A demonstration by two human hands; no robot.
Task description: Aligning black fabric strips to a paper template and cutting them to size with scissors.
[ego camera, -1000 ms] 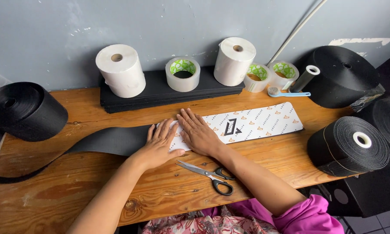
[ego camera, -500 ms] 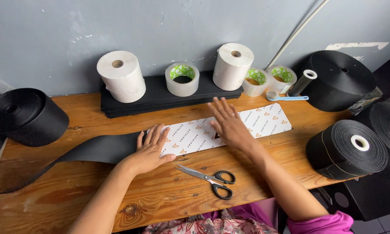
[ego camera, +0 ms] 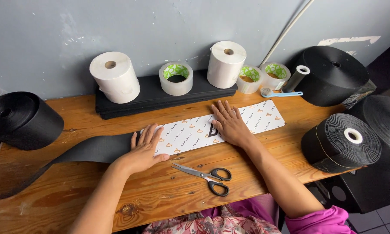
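Observation:
A long white printed sheet with small orange marks lies on a black strap across the wooden table. My left hand lies flat on the sheet's left end, fingers spread. Flat on the middle of the sheet rests my right hand, palm down. Neither hand holds anything. Black-handled scissors lie shut on the wood just in front of both hands.
Two white paper rolls and a clear tape roll stand on a black slab at the wall. More tape rolls and a blue brush are behind. Large black webbing rolls sit at left and right.
My right hand slid right along the sheet, away from my left hand, then came back a little toward its middle. My left hand stayed on the left end.

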